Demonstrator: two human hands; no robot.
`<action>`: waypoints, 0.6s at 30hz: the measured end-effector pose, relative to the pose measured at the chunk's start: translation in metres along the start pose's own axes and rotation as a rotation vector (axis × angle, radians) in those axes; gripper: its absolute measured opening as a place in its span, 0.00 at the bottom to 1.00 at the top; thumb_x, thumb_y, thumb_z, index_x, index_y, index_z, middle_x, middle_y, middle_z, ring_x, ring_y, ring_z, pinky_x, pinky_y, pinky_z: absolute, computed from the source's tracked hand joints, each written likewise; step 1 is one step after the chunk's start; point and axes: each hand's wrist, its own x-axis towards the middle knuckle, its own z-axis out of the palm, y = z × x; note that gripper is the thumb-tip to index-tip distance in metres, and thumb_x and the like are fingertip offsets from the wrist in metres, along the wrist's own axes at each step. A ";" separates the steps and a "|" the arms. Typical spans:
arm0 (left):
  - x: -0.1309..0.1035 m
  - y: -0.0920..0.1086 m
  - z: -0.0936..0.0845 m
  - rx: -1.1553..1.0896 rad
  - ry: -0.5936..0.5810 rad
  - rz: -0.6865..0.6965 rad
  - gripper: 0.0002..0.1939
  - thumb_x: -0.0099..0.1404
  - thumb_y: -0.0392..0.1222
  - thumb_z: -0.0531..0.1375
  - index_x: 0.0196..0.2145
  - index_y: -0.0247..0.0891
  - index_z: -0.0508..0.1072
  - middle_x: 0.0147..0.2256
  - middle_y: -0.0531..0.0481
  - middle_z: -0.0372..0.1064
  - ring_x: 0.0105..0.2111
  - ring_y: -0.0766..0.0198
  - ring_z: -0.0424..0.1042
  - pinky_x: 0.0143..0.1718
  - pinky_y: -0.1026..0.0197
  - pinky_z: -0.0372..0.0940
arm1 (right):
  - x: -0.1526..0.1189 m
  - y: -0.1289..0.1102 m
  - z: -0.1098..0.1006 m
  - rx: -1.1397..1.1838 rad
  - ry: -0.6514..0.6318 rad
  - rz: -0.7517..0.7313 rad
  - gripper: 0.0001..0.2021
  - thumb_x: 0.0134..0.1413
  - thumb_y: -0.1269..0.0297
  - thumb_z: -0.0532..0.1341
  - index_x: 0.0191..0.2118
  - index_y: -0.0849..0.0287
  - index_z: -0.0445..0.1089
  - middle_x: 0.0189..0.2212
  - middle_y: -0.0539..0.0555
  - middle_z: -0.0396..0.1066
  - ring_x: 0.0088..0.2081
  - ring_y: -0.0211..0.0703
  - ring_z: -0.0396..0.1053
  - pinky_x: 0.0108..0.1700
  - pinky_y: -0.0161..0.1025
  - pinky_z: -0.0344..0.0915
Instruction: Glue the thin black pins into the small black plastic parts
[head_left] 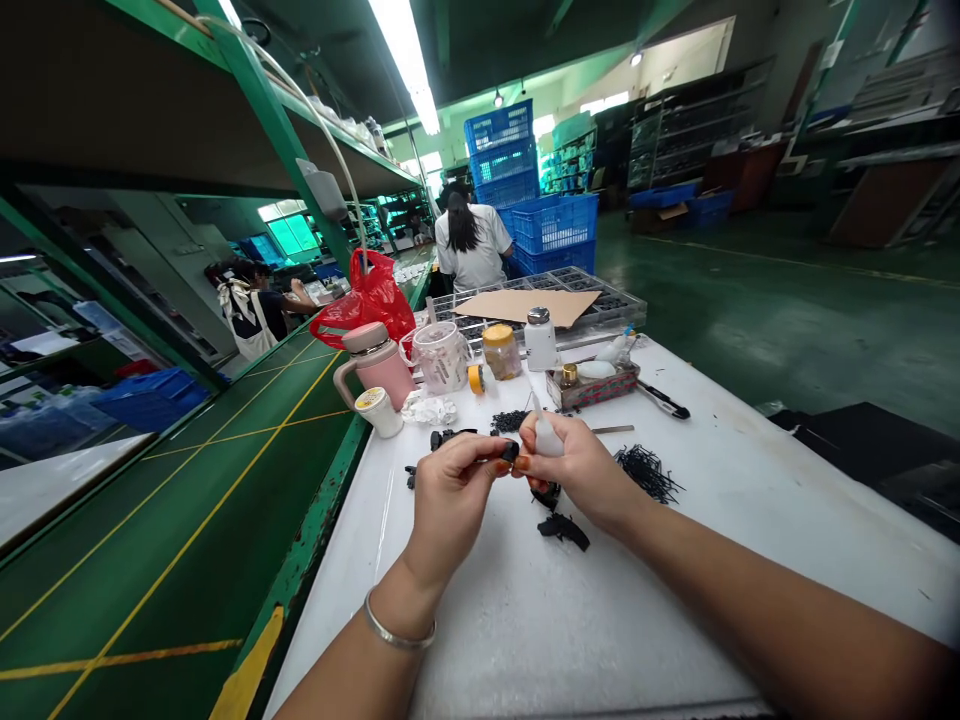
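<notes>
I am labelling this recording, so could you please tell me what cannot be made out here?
In the head view:
- Black piece: small and partly covered by the left hand; its full shape is unclear.
- White bottle: its lower part is hidden by the right hand.
- Red bag: its plastic hides any contents.
- Left forearm: cut off by the bottom edge.
</notes>
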 end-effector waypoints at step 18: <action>0.002 0.002 -0.006 -0.140 -0.024 -0.129 0.08 0.58 0.33 0.62 0.36 0.36 0.78 0.35 0.46 0.76 0.35 0.59 0.74 0.38 0.61 0.69 | -0.004 0.004 0.006 -0.307 0.146 -0.200 0.10 0.53 0.65 0.62 0.28 0.57 0.58 0.22 0.47 0.66 0.25 0.37 0.65 0.28 0.34 0.64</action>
